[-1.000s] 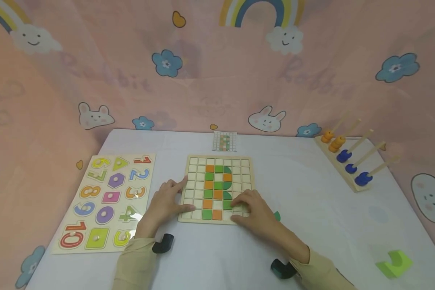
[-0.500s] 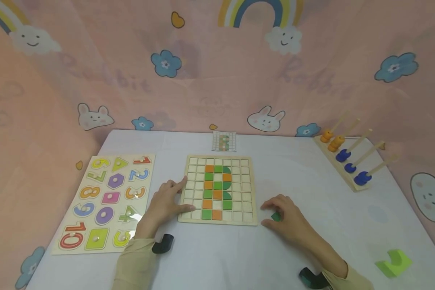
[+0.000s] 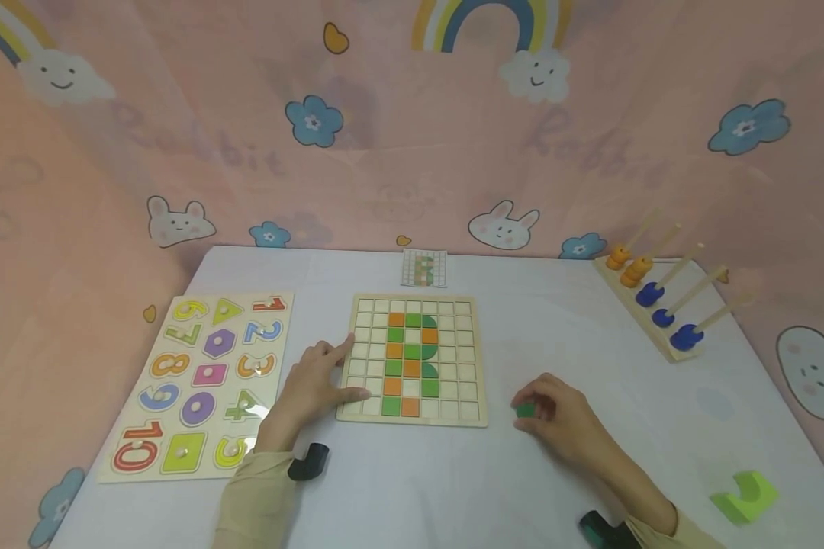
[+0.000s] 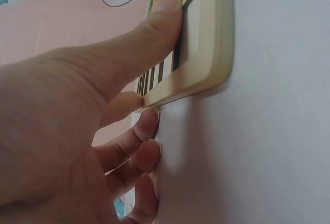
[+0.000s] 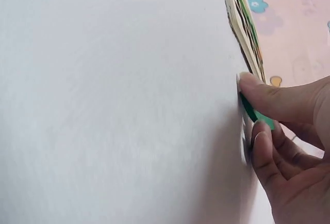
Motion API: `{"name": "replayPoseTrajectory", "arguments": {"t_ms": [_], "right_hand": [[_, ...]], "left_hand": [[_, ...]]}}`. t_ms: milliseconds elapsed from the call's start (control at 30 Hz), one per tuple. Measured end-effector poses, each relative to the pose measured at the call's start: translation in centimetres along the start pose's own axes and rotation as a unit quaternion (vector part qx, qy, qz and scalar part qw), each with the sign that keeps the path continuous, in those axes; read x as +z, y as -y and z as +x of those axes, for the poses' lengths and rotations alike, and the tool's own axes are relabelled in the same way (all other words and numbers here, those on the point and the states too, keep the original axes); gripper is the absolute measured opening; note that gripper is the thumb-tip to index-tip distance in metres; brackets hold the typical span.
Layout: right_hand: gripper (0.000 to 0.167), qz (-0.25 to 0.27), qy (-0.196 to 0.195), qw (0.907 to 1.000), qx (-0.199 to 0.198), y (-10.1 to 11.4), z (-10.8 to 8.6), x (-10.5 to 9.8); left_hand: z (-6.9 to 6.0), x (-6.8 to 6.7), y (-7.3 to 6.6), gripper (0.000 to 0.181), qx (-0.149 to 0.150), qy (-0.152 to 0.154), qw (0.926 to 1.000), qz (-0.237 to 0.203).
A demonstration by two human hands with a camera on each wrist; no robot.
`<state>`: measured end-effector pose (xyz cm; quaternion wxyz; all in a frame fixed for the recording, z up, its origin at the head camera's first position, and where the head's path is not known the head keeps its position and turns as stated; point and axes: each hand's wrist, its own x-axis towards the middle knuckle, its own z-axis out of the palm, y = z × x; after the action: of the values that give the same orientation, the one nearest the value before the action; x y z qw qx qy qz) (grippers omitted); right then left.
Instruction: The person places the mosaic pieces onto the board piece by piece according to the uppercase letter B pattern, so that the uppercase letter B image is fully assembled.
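Observation:
A square wooden grid board (image 3: 482,358) lies mid-table, with orange and green tiles (image 3: 412,367) set in some of its cells. My left hand (image 3: 313,386) rests at its left edge, the thumb on the top face and the index finger against the side. In the left wrist view the other fingers of the left hand (image 4: 67,110) are bent beside the rim. Right of the board, my right hand (image 3: 556,415) pinches a small green tile (image 3: 525,410) low over the tabletop. The right wrist view shows this green tile (image 5: 265,121) between thumb and fingers; its full outline is covered.
A number and shape puzzle board (image 3: 199,389) lies at the left. A small printed pattern card (image 3: 424,268) is behind the grid board. At the back right stands a bead stacker with pegs (image 3: 659,313). A light green notched block (image 3: 745,497) sits at the front right.
My right hand has left the grid board, moved right to the green tile on the table and closed its fingers on it. The left hand has stayed at the board's edge.

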<state>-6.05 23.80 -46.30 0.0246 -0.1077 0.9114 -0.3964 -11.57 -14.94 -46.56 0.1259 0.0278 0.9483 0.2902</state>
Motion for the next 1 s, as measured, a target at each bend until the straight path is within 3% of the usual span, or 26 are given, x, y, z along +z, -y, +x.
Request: {"name": "replayPoseTrajectory", "arguments": {"t_ms": [333,667,1000], "right_hand": [[0.018,0.062,-0.011,0.9968,-0.049,2.7,1.6,3.0],[0.013,0.069,0.041,0.9967,-0.013,5.6,3.4,6.3],[0.014,0.054,0.038,0.9978,0.008,6.5,4.1,7.8]], "left_hand": [[0.0,0.0,0.0,0.105,0.000,0.000,1.0000,0.001],[0.0,0.0,0.0,0.105,-0.001,-0.001,1.0000,0.001],[0.1,0.1,0.1,0.104,0.004,-0.001,1.0000,0.006]]}}
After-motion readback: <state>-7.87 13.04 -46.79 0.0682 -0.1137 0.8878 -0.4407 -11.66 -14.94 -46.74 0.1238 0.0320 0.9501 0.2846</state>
